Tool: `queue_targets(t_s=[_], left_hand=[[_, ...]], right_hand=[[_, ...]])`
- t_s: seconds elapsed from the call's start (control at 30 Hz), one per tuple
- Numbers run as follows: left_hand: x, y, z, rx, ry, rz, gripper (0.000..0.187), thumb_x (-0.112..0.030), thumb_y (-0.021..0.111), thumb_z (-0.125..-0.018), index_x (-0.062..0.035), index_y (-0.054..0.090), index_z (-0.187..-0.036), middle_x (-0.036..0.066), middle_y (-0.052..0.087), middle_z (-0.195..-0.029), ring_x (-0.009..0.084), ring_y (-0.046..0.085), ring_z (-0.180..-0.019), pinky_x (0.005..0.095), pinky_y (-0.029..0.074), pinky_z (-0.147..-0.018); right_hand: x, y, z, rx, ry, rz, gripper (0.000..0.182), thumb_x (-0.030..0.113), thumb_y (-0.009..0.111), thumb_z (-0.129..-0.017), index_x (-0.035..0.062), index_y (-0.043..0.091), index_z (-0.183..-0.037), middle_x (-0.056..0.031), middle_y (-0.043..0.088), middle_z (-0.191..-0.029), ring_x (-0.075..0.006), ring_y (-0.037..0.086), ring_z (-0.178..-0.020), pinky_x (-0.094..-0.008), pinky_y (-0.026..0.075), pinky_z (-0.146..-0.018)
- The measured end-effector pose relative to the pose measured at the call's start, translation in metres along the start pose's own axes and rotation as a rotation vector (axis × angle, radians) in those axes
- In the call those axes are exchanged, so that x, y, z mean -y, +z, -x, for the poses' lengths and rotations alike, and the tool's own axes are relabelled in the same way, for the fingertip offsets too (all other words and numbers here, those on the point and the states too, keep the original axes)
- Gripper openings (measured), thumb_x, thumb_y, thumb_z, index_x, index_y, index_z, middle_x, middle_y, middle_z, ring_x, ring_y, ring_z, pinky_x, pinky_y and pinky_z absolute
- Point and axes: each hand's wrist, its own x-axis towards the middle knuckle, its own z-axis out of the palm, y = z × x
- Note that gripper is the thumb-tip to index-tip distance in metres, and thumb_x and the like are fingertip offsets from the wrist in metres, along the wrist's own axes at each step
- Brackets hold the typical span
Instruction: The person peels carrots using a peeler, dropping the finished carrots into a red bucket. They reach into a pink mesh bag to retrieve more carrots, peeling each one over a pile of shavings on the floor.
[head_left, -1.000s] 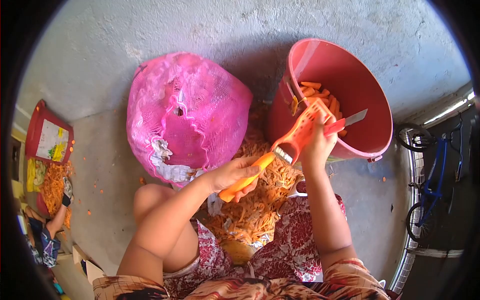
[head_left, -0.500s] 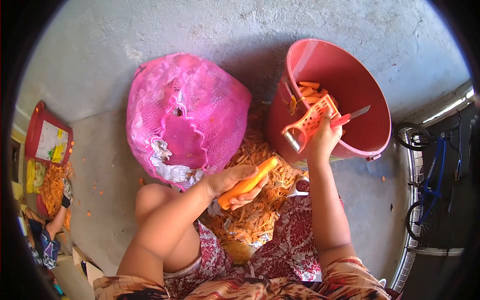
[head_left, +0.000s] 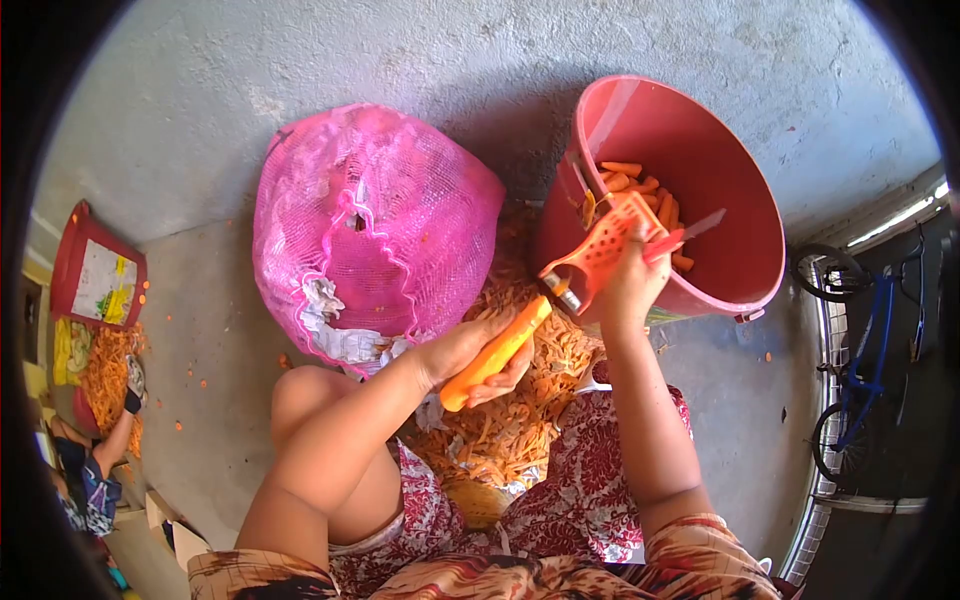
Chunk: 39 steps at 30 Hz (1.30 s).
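My left hand [head_left: 468, 348] is closed around a peeled carrot [head_left: 498, 352], held slanted above a heap of carrot peelings [head_left: 500, 435] between my legs. In my closed right hand [head_left: 635, 285] is an orange peeler [head_left: 600, 245] with holes in its wide handle; its metal blade end points down toward the carrot's upper tip, a small gap apart. The same hand also grips a knife [head_left: 700, 226] by its red handle, the blade sticking out to the right over a red bucket [head_left: 740, 200]. Inside that bucket lie several carrots [head_left: 622, 182].
A pink mesh sack [head_left: 440, 190] with paper inside stands against the wall [head_left: 420, 50]. At far left, another person's gloved hand [head_left: 133, 385] is by more peelings [head_left: 105, 375] and a second red bucket [head_left: 75, 260]. A blue bicycle [head_left: 875, 340] is at right.
The peeler has tilted and moved down-left, closer to the carrot's tip. The knife has turned with my right hand. The carrot has risen slightly in my left hand.
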Motion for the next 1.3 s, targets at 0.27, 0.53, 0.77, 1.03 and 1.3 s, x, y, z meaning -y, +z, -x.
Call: queue_targets(t_s=[0.27,0.53,0.77,1.03,1.3], left_hand=[[0.002,-0.009,0.002,-0.087,-0.007,0.042,0.050,-0.053,0.028,-0.083,-0.0055,0.040,-0.074,0.005,0.038,-0.053,0.0119,0.041,-0.034,0.0240,0.040,-0.031],[0.004,-0.005,-0.002,-0.083,-0.053,0.012,0.049,-0.052,0.027,-0.084,-0.0057,0.040,-0.073,0.006,0.039,-0.054,0.0115,0.039,-0.033,0.0235,0.039,-0.030],[-0.001,-0.002,0.001,-0.029,-0.025,0.034,0.048,-0.049,0.025,-0.086,-0.0053,0.040,-0.072,0.006,0.039,-0.053,0.0118,0.039,-0.034,0.0234,0.038,-0.030],[0.000,-0.010,0.001,-0.150,-0.003,0.076,0.049,-0.050,0.025,-0.085,-0.0054,0.041,-0.075,0.007,0.039,-0.054,0.0139,0.039,-0.035,0.0254,0.038,-0.031],[0.005,-0.007,-0.005,-0.085,0.022,0.163,0.047,-0.050,0.026,-0.085,-0.0055,0.041,-0.076,0.007,0.038,-0.055,0.0143,0.039,-0.036,0.0255,0.037,-0.032]], right_hand=[[0.000,-0.007,0.011,0.120,-0.084,0.050,0.012,0.012,0.047,-0.085,0.0026,0.045,-0.077,0.0022,0.044,-0.063,-0.0062,0.038,-0.056,-0.0210,0.034,-0.052],[0.000,0.004,0.026,0.158,-0.156,0.215,0.011,0.010,0.047,-0.083,-0.0003,0.048,-0.082,-0.0046,0.050,-0.063,-0.0104,0.045,-0.055,-0.0246,0.038,-0.051],[0.005,-0.009,-0.011,-0.107,-0.099,0.193,0.018,0.016,0.047,-0.085,0.0008,0.046,-0.076,-0.0003,0.045,-0.063,-0.0067,0.040,-0.057,-0.0218,0.034,-0.051],[0.004,-0.002,0.019,0.115,-0.121,0.137,0.013,0.013,0.047,-0.085,0.0011,0.046,-0.080,0.0004,0.044,-0.067,-0.0072,0.039,-0.061,-0.0218,0.036,-0.056],[0.000,0.007,0.037,0.179,-0.120,0.236,0.013,0.013,0.048,-0.084,-0.0002,0.048,-0.086,-0.0037,0.050,-0.066,-0.0098,0.045,-0.058,-0.0249,0.040,-0.055]])
